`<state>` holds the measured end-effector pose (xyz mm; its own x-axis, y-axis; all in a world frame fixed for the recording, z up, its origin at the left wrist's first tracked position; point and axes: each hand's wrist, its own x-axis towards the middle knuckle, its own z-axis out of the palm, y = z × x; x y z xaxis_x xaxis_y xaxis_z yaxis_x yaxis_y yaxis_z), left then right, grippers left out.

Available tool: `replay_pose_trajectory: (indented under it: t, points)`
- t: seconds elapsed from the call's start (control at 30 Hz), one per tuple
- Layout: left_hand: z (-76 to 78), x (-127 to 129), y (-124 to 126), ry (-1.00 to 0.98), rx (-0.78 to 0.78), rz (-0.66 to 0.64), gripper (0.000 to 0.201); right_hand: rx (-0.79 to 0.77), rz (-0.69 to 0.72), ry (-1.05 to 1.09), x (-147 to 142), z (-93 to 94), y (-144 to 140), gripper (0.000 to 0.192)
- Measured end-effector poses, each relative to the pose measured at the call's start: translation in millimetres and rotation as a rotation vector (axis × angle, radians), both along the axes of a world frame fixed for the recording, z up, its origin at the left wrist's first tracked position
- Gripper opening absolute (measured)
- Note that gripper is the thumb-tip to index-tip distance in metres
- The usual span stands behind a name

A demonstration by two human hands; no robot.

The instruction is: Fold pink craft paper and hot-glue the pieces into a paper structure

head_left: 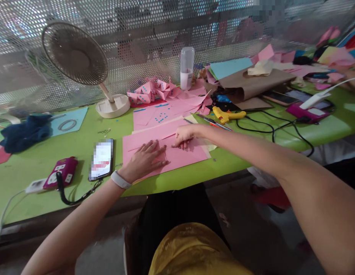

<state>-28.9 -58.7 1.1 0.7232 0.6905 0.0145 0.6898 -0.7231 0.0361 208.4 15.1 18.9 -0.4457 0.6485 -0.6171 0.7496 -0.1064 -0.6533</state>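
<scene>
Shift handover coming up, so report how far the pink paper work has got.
Done: a heap of folded pink pieces with blue dots lies by the fan, and a dotted pink sheet behind the hands. In hand: the left hand presses flat on the top pink sheet while the right hand pinches at it. Left: this sheet is plain and unfolded, with more plain sheets underneath.
</scene>
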Motion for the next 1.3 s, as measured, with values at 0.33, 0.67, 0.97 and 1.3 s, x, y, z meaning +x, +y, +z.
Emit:
replay_pose_trajectory:
  t: [0.33,0.67,0.97,1.3]
  points:
    - [-3.2,-1,-1,-0.042,0.031,-0.004,0.073,0.064,-0.108,-0.013,22,5.1,-3,0.033]
    - [25.1,9,26,-0.244,-0.039,0.231,0.055,0.033,-0.073,0.017,6,-6.8,-3,0.041]
    - [28.8,43,50,-0.174,-0.839,0.529,0.056,0.024,-0.067,0.043,6,-3.7,-6,0.035]
    - [30.1,24,56,-0.141,-0.894,0.564,0.049,0.017,-0.09,0.062,7,-6.1,-7,0.042]
